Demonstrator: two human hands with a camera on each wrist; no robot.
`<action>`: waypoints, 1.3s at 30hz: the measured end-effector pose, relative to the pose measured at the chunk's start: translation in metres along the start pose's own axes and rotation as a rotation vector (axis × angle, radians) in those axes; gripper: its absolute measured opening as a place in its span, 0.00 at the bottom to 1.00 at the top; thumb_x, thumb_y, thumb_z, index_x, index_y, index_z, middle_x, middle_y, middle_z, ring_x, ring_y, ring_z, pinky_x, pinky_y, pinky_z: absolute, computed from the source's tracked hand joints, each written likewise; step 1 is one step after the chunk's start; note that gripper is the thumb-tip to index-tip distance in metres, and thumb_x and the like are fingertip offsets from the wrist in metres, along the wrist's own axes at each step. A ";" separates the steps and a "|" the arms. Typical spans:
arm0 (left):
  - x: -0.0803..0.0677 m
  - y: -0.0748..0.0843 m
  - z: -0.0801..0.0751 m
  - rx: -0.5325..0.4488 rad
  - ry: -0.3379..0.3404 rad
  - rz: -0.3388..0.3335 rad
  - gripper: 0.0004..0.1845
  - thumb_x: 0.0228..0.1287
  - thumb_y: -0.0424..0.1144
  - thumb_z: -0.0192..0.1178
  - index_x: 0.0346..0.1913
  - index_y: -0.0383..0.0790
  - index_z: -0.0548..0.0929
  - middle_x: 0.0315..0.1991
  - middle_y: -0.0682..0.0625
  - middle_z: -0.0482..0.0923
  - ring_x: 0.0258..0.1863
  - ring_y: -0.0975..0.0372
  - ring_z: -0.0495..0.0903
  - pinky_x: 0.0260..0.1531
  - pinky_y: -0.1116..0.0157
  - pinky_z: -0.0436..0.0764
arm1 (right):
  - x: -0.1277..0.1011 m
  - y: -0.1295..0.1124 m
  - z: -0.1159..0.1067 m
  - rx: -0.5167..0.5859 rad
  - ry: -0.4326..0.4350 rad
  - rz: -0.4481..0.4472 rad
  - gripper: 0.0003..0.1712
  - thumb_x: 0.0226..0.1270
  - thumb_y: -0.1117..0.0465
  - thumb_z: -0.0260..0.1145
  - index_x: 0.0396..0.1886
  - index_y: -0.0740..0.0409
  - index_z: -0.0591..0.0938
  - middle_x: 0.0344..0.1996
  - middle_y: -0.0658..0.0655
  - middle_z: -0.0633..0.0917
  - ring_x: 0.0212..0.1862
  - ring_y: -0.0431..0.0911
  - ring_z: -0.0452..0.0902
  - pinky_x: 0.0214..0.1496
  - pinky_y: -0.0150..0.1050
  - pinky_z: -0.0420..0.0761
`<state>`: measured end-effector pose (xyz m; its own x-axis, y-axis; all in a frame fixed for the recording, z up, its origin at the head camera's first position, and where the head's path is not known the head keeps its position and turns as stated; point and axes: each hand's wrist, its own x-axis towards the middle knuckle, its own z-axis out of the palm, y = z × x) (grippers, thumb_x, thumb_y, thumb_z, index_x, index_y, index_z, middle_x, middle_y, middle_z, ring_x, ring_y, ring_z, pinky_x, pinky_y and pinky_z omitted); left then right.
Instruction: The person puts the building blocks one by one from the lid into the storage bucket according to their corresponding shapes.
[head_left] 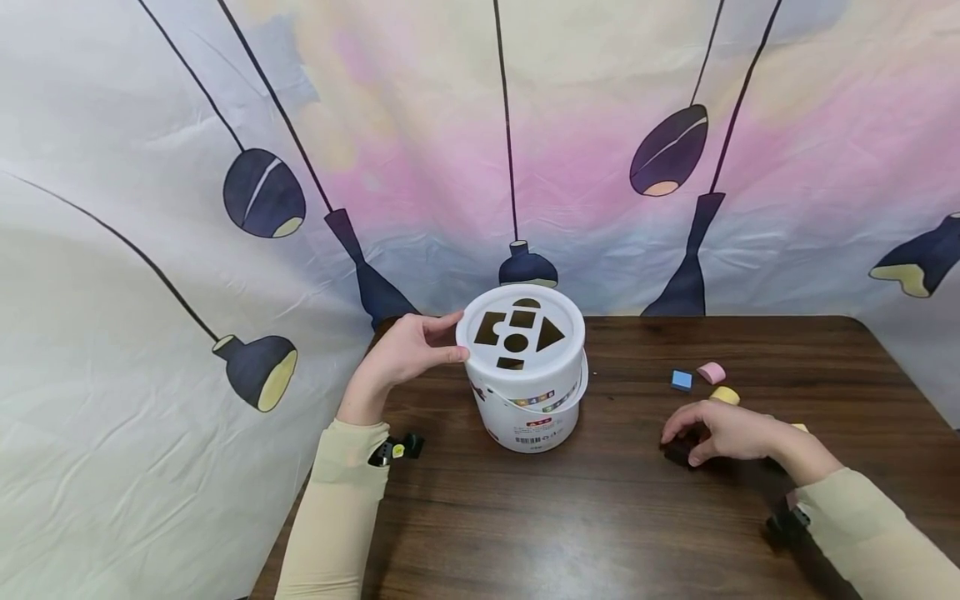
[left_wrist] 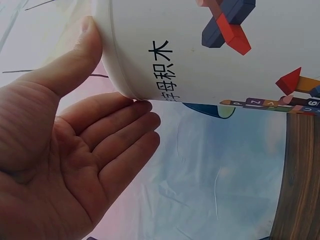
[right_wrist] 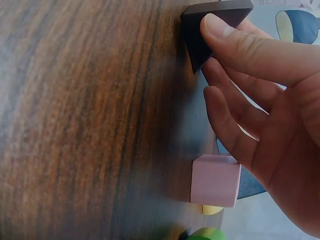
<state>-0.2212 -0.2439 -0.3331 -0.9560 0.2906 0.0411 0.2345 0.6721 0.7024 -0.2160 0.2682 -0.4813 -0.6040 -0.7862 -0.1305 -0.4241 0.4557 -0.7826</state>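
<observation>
A white bucket [head_left: 525,421] stands upright on the table, its white lid [head_left: 558,358] cut with several shaped holes. My left hand [head_left: 401,354] touches the side of the lid's rim with thumb and fingertips. In the left wrist view the left fingers [left_wrist: 122,145] lie nearly straight against the rim. To the right of the bucket, my right hand [head_left: 723,432] pinches a black triangular block [right_wrist: 195,37] between thumb and fingers, low over the table; whether it touches the wood, I cannot tell. A pink block [right_wrist: 215,180] lies near that hand in the right wrist view.
Beyond the right hand lie a blue block [head_left: 682,380], a pink rounded block [head_left: 712,372] and a yellow block [head_left: 725,395]. A green block [right_wrist: 207,233] shows at the bottom of the right wrist view. A printed cloth [head_left: 450,167] hangs behind the dark wooden table [head_left: 600,533].
</observation>
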 end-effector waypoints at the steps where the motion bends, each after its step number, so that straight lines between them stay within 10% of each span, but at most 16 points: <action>1: 0.000 0.000 0.000 0.001 -0.001 0.001 0.39 0.64 0.49 0.80 0.75 0.46 0.78 0.70 0.44 0.78 0.75 0.51 0.70 0.69 0.47 0.73 | 0.000 0.000 0.000 -0.003 0.000 0.005 0.19 0.65 0.62 0.80 0.55 0.50 0.90 0.54 0.51 0.87 0.53 0.41 0.80 0.51 0.40 0.83; 39: -0.001 -0.001 0.000 -0.002 0.002 0.007 0.39 0.63 0.51 0.80 0.75 0.48 0.78 0.71 0.45 0.78 0.74 0.53 0.72 0.66 0.48 0.76 | 0.023 -0.027 -0.008 0.218 0.379 -0.018 0.21 0.70 0.65 0.77 0.60 0.64 0.84 0.49 0.59 0.88 0.45 0.44 0.83 0.46 0.35 0.82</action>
<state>-0.2205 -0.2447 -0.3333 -0.9547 0.2938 0.0469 0.2404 0.6691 0.7032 -0.2235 0.2414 -0.4582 -0.8201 -0.5658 0.0855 -0.3090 0.3122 -0.8984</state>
